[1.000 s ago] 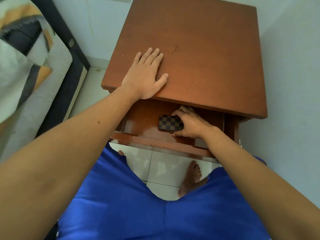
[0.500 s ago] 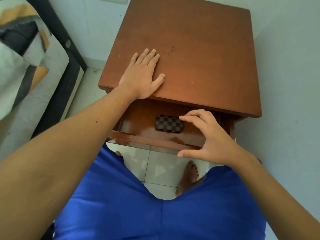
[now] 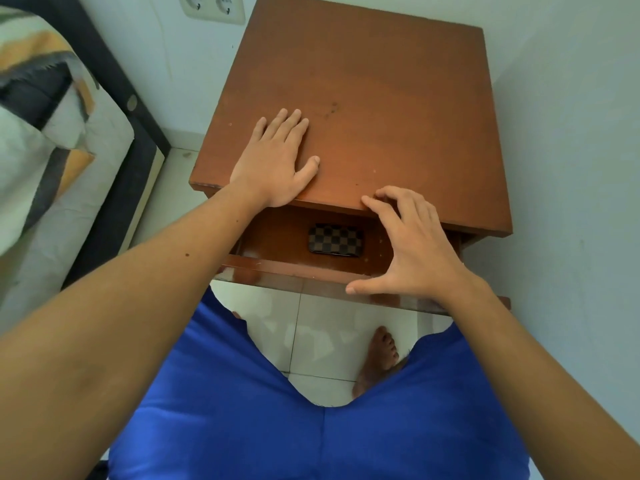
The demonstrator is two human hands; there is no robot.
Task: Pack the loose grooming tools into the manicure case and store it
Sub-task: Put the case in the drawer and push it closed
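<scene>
The manicure case (image 3: 335,239), a small closed pouch with a brown-and-black check pattern, lies flat on the floor of the pulled-out drawer (image 3: 298,271) of a brown wooden nightstand (image 3: 374,98). My left hand (image 3: 277,161) rests flat, palm down, on the nightstand top near its front edge. Above the drawer's right part hovers my right hand (image 3: 412,244), fingers spread and holding nothing, with the thumb over the drawer's front rail. It is to the right of the case and not touching it.
A bed with a patterned cover and dark frame (image 3: 114,140) stands at the left. A wall socket (image 3: 211,8) is behind the nightstand, and a pale wall runs along the right. White floor tiles (image 3: 325,327) and a bare foot (image 3: 377,362) show below the drawer.
My right hand has let go of the case and drawn back out of the drawer, rising above its right part. The case stays in the drawer. My left hand has not moved.
</scene>
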